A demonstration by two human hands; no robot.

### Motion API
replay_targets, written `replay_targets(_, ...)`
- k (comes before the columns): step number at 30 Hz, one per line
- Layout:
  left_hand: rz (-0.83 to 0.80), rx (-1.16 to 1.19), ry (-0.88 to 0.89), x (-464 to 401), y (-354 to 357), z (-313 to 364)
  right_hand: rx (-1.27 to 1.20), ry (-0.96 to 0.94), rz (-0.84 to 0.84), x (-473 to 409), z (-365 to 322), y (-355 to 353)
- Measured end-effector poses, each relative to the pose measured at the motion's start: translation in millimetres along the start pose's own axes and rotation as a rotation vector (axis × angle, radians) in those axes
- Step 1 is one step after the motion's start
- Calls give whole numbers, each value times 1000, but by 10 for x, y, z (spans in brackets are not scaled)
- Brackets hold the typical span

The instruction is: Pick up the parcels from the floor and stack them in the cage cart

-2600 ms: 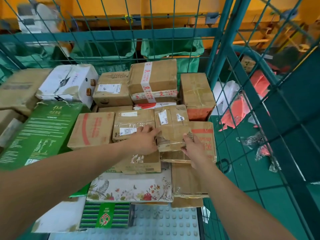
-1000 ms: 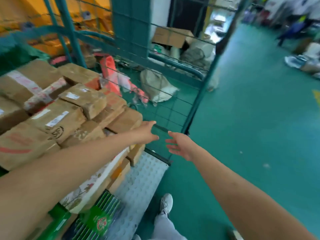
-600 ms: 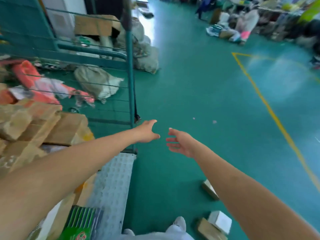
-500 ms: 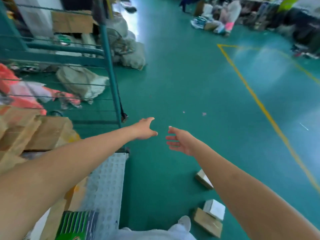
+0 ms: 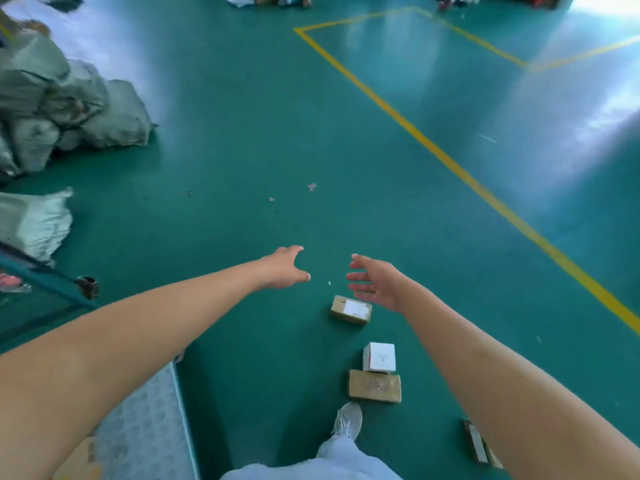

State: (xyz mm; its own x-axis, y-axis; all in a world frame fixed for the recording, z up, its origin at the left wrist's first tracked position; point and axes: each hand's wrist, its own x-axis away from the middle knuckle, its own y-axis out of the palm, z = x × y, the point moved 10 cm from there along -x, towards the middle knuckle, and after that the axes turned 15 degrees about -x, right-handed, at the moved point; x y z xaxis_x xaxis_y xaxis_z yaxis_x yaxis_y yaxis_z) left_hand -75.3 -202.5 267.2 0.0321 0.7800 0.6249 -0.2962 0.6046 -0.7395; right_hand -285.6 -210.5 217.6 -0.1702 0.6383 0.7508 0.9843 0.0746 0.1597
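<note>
Blurred: grey woven sacks (image 5: 69,98) at left, cut by the edge. Half hidden behind the right forearm: flat brown cardboard parcel (image 5: 476,445). Too small to read: label on small brown cardboard box (image 5: 350,309). Cropped: studded grey cart floor (image 5: 145,431).

Green floor (image 5: 242,150) with yellow line (image 5: 450,161); brown parcel (image 5: 374,386), white parcel (image 5: 379,356).

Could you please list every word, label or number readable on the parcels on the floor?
None can be read.
Brown parcel: white label, text blurred.
White box: small red and dark marks, too small.
Flat brown parcel: faint print, illegible.
</note>
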Motion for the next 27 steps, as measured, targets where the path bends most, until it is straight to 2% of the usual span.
replay_targets(6,-97,-63,-5,-769,415,793,-116,100,99,-385,301,-1278)
replay_targets(11,-214,-133,26,-1413,1037,1322,-189,193,204,-745,827,-2188)
replay_targets(19,-328,-181,73,-2312,2223,1618,-277,264,337,-1262,1919,-2873)
replay_targets(27,-454,-159,26,-2916,3735,1236,-282,377,375,-1858,3590,-3016)
